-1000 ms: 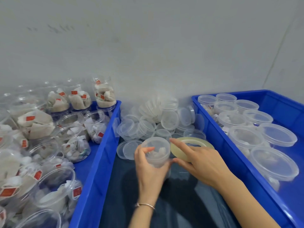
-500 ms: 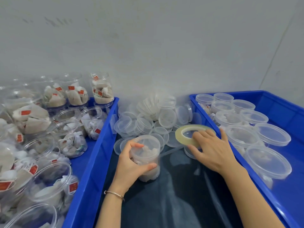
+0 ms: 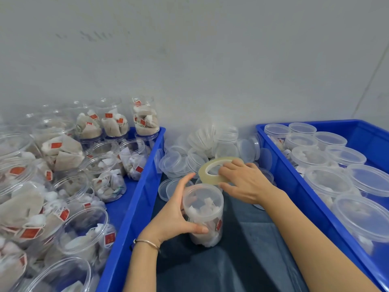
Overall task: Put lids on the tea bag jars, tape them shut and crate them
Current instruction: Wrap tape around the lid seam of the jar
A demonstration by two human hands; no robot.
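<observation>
Left hand (image 3: 174, 216) sat at lower centre of the frame, thumb and fingers (image 3: 185, 182) curled in a grip, forearm entering from the bottom edge. Right hand (image 3: 246, 182) lay just above and right, fingers bent in a pinch, forearm running to the lower right corner.

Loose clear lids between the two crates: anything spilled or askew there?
Yes. The loose clear plastic lids lie in a jumbled heap against the wall, some flat, some on edge, not stacked. Otherwise nothing odd: the left hand grips the lidded clear tea bag jar upright, the right hand holds the clear tape roll.
</observation>
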